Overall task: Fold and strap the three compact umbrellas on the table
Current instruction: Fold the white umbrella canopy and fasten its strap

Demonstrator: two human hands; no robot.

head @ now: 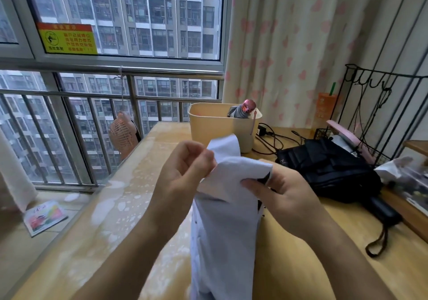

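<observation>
Folding a pale umbrella point(224, 230) above the table point(301, 265), a person works both hands at its upper end in the head view. The left hand point(185, 167) pinches a flap of the canopy between thumb and curled fingers. The right hand point(280, 195) is wrapped round the bundle just below, thumb pressing the cloth down against it. The umbrella stands nearly upright between the forearms, its lower end running out of the bottom of the picture. A sliver of dark lining shows beside the right thumb; the strap cannot be picked out.

A black umbrella point(331, 172) lies on the table to the right, collapsed but loose and baggy — handle and wrist loop point(377, 244) pointing toward the person. Behind the hands stands a yellow bin point(208, 126), and poking out of it is what looks like a third umbrella point(243, 111), grey with a pink cap. Cables point(271, 142) trail beside the bin.

The canopy looks thin, soft and light — likely slippery, and apt to spring out of its pleats once let go. The stiff parts are the ribs and shaft inside. The sounder hold is therefore probably round the bundle's middle, squeezing cloth onto ribs, while the other hand smooths each flap flat and winds it one way. The task seems early: the pale umbrella is in hand with no strap seen fastened, and the black one appears unrolled.
</observation>
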